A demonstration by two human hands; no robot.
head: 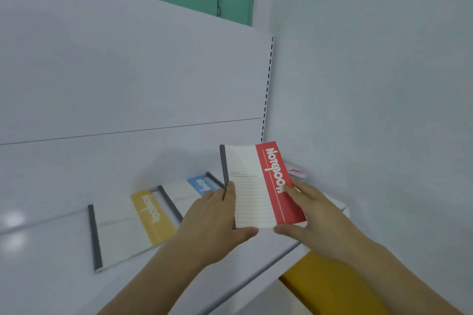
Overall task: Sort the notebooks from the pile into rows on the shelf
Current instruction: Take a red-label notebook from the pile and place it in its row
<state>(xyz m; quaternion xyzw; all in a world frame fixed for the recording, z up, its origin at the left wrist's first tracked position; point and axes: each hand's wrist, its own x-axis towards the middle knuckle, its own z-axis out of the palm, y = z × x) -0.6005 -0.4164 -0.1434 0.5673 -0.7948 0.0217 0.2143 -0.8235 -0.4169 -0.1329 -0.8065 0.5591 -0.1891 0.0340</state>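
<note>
2 hands [212, 215] [307, 212] gripping red notebook [258, 186], upright, long axis vertical, spine left.

Paper covers, glossy shelf

The red notebook [261, 186] has a matt paper cover — the white shelf [51, 250] is smooth and glossy, reflecting light.

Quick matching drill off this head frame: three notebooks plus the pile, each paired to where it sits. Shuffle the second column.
1. red-banded notebook
2. yellow-banded notebook
3. blue-banded notebook
4. pink pile

A. flat on the shelf, nearest the left
B. behind the held notebook, by the right wall
C. held in both hands
D. flat on the shelf, partly hidden by the left hand

Pairs: 1-C, 2-A, 3-D, 4-B
</note>
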